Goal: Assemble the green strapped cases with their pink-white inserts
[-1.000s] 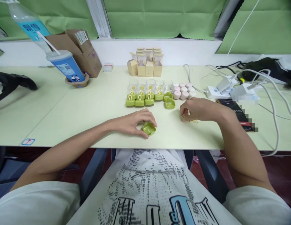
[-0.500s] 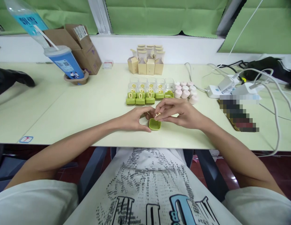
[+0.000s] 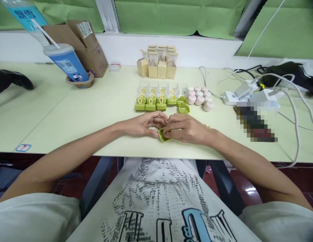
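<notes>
Green cup (image 3: 161,137) tilted near table's (image 3: 101,107) front edge, between hands. Left hand (image 3: 146,124) part-curled, thumb at rim, firm hold unconfirmed; right hand (image 3: 185,129) bunched, fingertips inside, contents cannot be told. Judged light, stiff, slippery; grip 2 opposite walls.

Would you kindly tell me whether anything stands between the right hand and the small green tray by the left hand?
Nothing visible does: the fingertips of the right hand reach into the small green tray, and the left hand curls at its left side.
</notes>
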`<state>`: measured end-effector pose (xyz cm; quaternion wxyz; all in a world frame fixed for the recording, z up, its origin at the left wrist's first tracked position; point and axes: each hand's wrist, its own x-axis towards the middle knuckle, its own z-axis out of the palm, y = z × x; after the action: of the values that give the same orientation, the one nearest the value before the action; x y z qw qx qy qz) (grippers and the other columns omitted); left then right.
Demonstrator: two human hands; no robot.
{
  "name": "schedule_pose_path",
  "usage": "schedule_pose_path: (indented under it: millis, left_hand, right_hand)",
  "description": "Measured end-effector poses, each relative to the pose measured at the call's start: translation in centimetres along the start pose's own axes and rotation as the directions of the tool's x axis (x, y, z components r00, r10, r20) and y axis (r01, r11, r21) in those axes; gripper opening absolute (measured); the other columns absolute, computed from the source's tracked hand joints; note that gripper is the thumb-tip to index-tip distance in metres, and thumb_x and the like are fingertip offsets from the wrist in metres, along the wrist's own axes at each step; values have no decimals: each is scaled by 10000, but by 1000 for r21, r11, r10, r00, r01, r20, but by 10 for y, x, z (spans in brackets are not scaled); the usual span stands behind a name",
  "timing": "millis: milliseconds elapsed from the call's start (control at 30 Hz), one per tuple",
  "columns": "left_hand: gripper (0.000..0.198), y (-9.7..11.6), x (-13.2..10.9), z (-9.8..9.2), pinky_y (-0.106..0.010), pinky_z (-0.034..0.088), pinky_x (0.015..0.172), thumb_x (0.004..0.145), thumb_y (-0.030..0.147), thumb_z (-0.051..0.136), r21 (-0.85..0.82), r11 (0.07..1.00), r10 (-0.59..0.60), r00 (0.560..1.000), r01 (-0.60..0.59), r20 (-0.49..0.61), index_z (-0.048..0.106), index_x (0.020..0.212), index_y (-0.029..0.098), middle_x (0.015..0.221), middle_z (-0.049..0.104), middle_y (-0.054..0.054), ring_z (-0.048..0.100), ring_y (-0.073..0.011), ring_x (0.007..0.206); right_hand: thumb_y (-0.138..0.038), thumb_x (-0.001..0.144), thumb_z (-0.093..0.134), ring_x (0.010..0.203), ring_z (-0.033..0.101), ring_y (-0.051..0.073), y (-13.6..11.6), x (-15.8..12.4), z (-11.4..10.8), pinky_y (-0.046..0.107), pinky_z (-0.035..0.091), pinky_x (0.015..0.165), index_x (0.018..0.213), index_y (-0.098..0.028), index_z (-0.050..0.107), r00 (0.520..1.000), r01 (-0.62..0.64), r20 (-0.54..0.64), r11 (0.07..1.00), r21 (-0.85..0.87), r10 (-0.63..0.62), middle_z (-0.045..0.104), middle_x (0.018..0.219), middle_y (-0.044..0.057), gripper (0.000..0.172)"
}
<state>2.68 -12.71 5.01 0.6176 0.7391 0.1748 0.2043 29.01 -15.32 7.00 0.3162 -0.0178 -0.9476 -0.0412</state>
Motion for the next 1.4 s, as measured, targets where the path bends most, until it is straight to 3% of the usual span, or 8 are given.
schedule_pose_path:
  millis: [333, 600, 700, 767, 900, 1100, 1300, 1400]
  left_hand:
    - [438, 2, 2, 6, -350, 660, 912, 855, 154, 891, -128, 992, -24, 999, 19, -37, 636, 1202, 232, 1248, 754, -97, 778, -198, 1073]
    - [481, 10, 6, -4, -374, 630, 1023, 870, 246, 942, -59, 995, 72, 993, -78, -94, 638, 1243, 237, 1308, 745, -96, 766, -206, 1175]
    - [537, 10, 6, -4, -400, 614, 1079, 856, 300, 970, 4, 989, 144, 979, -145, -141, 643, 1279, 236, 1323, 760, -114, 764, -226, 1228]
    - [538, 10, 6, -2, -416, 596, 1117, 854, 335, 977, 98, 975, 217, 956, -201, -197, 658, 1275, 231, 1330, 765, -118, 753, -240, 1272]
    - [490, 12, 7, 3, -421, 560, 1171, 876, 377, 963, 281, 927, 321, 911, -247, -259, 685, 1249, 223, 1344, 766, -121, 736, -256, 1331]
    - [494, 13, 11, 10, -383, 603, 1097, 858, 474, 966, 267, 920, 358, 892, -287, -275, 691, 1189, 233, 1273, 769, -102, 762, -245, 1259]
    - [493, 10, 17, 18, -310, 611, 877, 933, 646, 843, 246, 928, 366, 803, -278, -471, 681, 1167, 243, 1167, 732, -74, 722, -180, 1028]
    - [427, 10, 17, 21, -277, 554, 750, 1026, 635, 732, 278, 933, 330, 851, -228, -409, 685, 1009, 211, 941, 686, -36, 652, -143, 834]
  right_hand:
    - [-90, 1066, 702, 960, 726, 210, -7, -1, 0, 366, 655, 768, 1026, -157, 810, 999, 7, 42, 1000, -29, -5, 845, 1055, 93, 133]
    - [-105, 1082, 647, 1110, 787, 219, 3, -2, -19, 426, 671, 899, 1233, -278, 833, 980, -148, -87, 944, 294, 180, 836, 1295, 83, 296]
    - [-343, 1012, 826, 990, 788, 221, -2, 3, -21, 393, 668, 817, 1177, -259, 844, 800, -478, -186, 793, 377, 571, 842, 1160, 81, 186]
    - [-475, 907, 922, 877, 772, 205, -4, 6, -20, 351, 654, 725, 1165, -206, 820, 637, -655, -38, 568, 498, 770, 829, 1101, 91, 387]
    - [-534, 768, 1007, 827, 781, 208, -2, 6, -14, 333, 658, 702, 1097, -167, 773, 517, -700, 292, 201, 685, 805, 814, 980, 73, 546]
    - [-479, 777, 1008, 728, 727, 167, 1, 5, -1, 301, 613, 658, 923, -192, 714, 554, -639, 185, 272, 720, 812, 759, 840, 15, 436]
    - [-502, 756, 1031, 762, 721, 161, 3, 6, 7, 295, 647, 673, 976, -229, 675, 556, -490, 52, 276, 827, 830, 755, 926, 14, 499]
    - [-512, 763, 1030, 805, 728, 157, 1, 7, 10, 271, 651, 682, 984, -232, 675, 577, -455, 10, 311, 834, 817, 734, 946, 9, 503]
